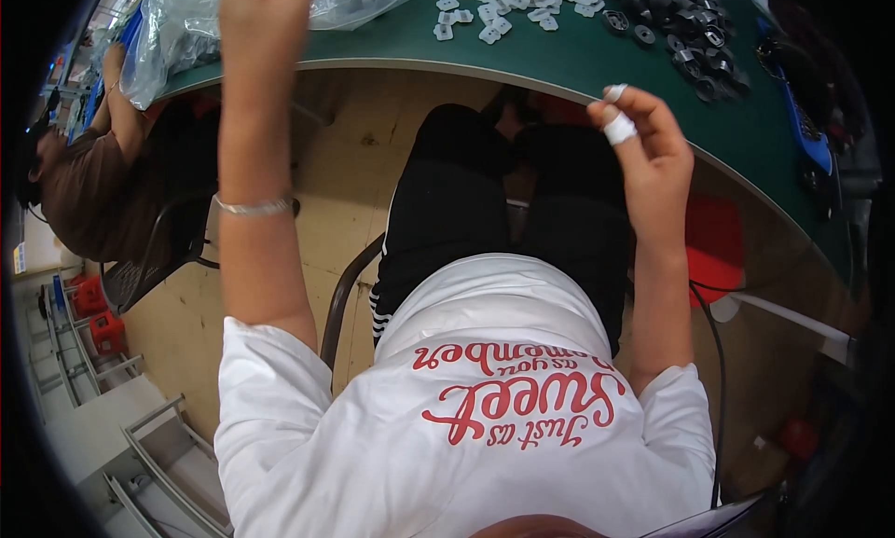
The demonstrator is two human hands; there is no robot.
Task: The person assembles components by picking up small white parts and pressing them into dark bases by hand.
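My left hand (264, 8) reaches over a clear plastic bag (177, 34) at the table's far left. Its fingers run past the top edge of the picture and are blurred, so their grip is hidden. Dark pieces show beside it in the bag. Near the table's front edge, my right hand (653, 142) is raised with thumb and forefinger brought together and the other fingers curled. White wrapping covers part of the thumb and of the forefinger. Anything between those fingertips is too small to make out.
On the green table (392, 48) lie many small white plastic parts (499, 6) and a heap of black round parts (699, 34). A blue tray edge (809, 132) stands at the right. To the left sits another person (98, 188). A red bin (716, 244) is under the table.
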